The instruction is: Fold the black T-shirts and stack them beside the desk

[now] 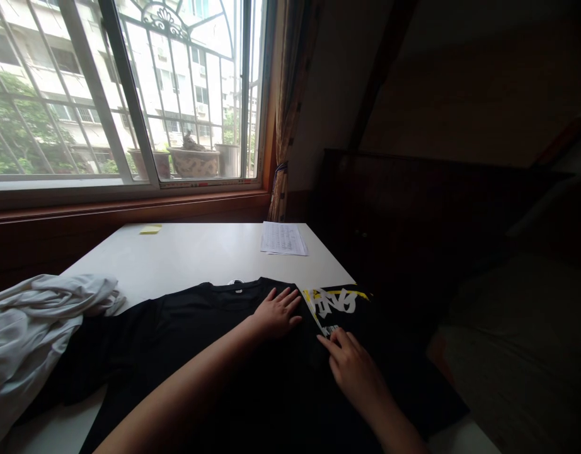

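Observation:
A black T-shirt (191,340) lies spread over the white table, its neckline toward the far side. My left hand (277,312) rests flat on it beside the collar, fingers stretched apart. Over at the right sleeve, which carries a white and yellow print (335,301), my right hand (351,362) is closed with its fingertips bent on the cloth at the print's lower edge. The fabric between those fingers is mostly hidden by the hand. The shirt's lower part is very dark.
Crumpled white-grey cloth (30,340) lies at the left, touching the shirt's other sleeve. On the table (200,252) are written papers (283,239) and a yellow note (151,229). Behind it stand a barred window and a tied curtain (281,183). Dark furniture (404,214) is at the right.

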Action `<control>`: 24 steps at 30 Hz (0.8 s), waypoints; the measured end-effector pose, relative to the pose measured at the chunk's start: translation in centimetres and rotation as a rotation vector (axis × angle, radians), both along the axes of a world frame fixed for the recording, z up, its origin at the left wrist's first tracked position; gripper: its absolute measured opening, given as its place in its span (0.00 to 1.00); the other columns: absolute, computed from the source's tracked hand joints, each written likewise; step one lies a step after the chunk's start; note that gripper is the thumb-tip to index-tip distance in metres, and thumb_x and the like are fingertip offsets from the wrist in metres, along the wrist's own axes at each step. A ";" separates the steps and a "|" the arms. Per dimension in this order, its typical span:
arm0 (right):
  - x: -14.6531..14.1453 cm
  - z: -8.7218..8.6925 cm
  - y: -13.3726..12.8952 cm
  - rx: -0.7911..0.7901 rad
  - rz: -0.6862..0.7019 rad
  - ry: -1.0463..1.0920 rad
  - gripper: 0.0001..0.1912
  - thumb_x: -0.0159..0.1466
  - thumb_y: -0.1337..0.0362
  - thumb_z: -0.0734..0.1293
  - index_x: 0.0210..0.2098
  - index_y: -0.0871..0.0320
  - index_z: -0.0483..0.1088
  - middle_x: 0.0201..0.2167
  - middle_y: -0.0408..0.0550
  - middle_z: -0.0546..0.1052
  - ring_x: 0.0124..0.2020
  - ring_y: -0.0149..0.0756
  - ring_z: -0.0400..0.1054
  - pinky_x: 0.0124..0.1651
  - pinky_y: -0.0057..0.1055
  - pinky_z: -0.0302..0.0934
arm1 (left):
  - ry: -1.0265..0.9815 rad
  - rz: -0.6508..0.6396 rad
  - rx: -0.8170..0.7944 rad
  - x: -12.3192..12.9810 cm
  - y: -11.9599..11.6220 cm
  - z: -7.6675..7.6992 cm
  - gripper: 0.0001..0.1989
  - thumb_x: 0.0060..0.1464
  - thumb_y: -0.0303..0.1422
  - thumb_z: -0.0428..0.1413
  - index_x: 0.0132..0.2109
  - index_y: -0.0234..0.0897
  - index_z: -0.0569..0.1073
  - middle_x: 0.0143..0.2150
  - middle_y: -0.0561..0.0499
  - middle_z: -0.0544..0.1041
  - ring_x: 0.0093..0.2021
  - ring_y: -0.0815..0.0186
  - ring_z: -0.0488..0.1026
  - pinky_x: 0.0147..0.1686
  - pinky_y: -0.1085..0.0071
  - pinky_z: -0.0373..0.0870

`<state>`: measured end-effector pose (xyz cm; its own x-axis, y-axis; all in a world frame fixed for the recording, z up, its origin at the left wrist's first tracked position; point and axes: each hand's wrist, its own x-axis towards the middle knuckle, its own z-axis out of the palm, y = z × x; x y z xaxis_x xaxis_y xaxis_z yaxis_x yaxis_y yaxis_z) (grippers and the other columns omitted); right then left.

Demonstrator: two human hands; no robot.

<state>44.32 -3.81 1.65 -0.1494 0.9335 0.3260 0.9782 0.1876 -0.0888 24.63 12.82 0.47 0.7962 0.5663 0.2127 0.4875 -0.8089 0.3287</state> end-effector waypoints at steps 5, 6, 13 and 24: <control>-0.4 1.3 -0.7 -0.012 0.044 0.016 0.23 0.61 0.77 0.61 0.49 0.52 0.77 0.42 0.51 0.75 0.46 0.46 0.70 0.50 0.43 0.68 | 0.021 0.064 -0.008 -0.4 1.6 0.0 0.28 0.69 0.45 0.47 0.71 0.43 0.59 0.74 0.46 0.54 0.74 0.50 0.46 0.70 0.43 0.39; -0.5 1.5 -0.8 -0.007 0.055 0.031 0.22 0.61 0.76 0.61 0.48 0.53 0.77 0.44 0.51 0.75 0.48 0.46 0.70 0.51 0.43 0.68 | 0.022 0.073 -0.010 -0.4 1.8 0.2 0.27 0.69 0.44 0.47 0.70 0.44 0.60 0.74 0.46 0.55 0.74 0.50 0.47 0.70 0.43 0.40; -0.5 1.9 -0.8 -0.008 0.165 0.133 0.14 0.62 0.73 0.64 0.43 0.54 0.75 0.43 0.49 0.77 0.47 0.44 0.71 0.54 0.43 0.66 | -0.023 0.186 -0.043 0.8 1.2 1.5 0.30 0.62 0.36 0.55 0.69 0.40 0.61 0.68 0.41 0.66 0.69 0.48 0.58 0.67 0.51 0.53; -0.2 1.2 -0.4 0.041 0.210 0.188 0.08 0.64 0.74 0.63 0.35 0.55 0.69 0.36 0.47 0.75 0.40 0.42 0.69 0.46 0.41 0.66 | -0.057 0.373 -0.218 1.8 3.1 2.5 0.37 0.57 0.29 0.54 0.71 0.32 0.51 0.47 0.43 0.80 0.45 0.58 0.78 0.44 0.69 0.72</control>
<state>44.12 -4.18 2.88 -0.2715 0.8740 0.4029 0.8848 0.3914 -0.2528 26.40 15.87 3.02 0.5189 0.8496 0.0943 0.7093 -0.4895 0.5072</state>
